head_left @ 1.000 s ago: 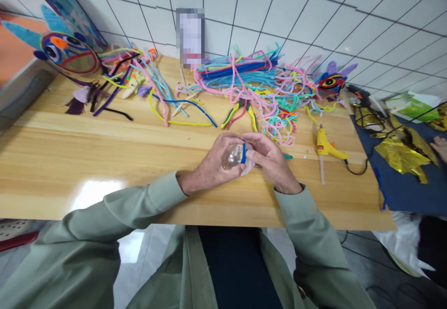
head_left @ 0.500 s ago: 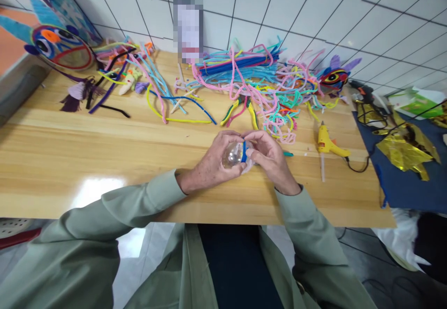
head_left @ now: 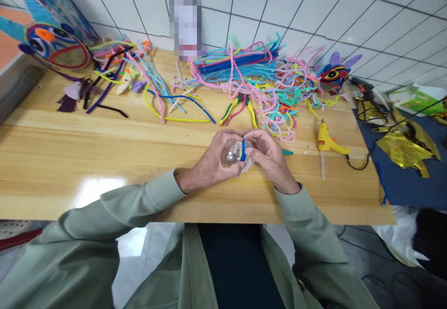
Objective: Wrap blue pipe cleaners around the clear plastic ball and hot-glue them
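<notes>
Between my two hands is a clear, rounded plastic piece [head_left: 229, 156] that looks like part of a bottle. A blue pipe cleaner [head_left: 243, 151] lies across its right side. My left hand [head_left: 213, 160] wraps round the clear piece from the left, thumb below and fingers above. From the right, my right hand [head_left: 270, 157] presses thumb and fingers on the blue strip and the piece's edge. Beyond the hands lie yellow-and-green handled pliers [head_left: 252, 113], handles toward me. A teal object [head_left: 287, 152] pokes out by my right hand, mostly hidden.
A heap of pipe cleaners [head_left: 240, 69] runs along the tiled wall. Right of my hands rests a yellow glue gun [head_left: 326, 139] with its cord. Decorated animal-face crafts stand at the left [head_left: 56, 43] and right back [head_left: 333, 76]. Gold foil [head_left: 408, 146] covers part of a blue surface.
The hands keep nearly the same grip. The clear piece and blue pipe cleaner have shifted very slightly to the left. The camera view has moved a little.
</notes>
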### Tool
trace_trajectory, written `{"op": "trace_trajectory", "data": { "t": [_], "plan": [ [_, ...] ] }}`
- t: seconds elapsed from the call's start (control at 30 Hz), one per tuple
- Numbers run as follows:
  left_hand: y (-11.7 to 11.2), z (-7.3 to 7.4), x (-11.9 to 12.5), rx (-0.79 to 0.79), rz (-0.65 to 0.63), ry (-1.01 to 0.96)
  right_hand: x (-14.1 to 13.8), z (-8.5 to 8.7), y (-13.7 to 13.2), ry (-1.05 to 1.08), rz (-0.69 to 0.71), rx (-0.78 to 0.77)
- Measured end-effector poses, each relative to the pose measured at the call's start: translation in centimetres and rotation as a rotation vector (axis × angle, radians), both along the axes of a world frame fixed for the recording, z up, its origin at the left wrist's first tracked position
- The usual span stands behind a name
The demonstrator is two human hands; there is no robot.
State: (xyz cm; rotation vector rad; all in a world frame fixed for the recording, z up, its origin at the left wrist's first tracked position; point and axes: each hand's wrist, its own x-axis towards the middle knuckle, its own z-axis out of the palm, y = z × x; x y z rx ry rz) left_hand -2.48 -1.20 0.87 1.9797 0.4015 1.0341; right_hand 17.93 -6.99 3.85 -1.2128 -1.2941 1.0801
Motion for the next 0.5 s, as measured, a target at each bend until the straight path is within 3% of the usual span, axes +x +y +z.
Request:
{"op": "trace_trajectory", "data": {
  "t": [0.3,0.5],
  "plan": [
    [0.09,-0.15,0.12,-0.024,0.014,-0.010,0.01,0.40,-0.15,-0.001,-0.032,-0.004],
    [0.40,-0.48,0.24,-0.057,0.035,0.005,0.37,0.32,0.07,-0.132,-0.234,0.108]
  ]
}}
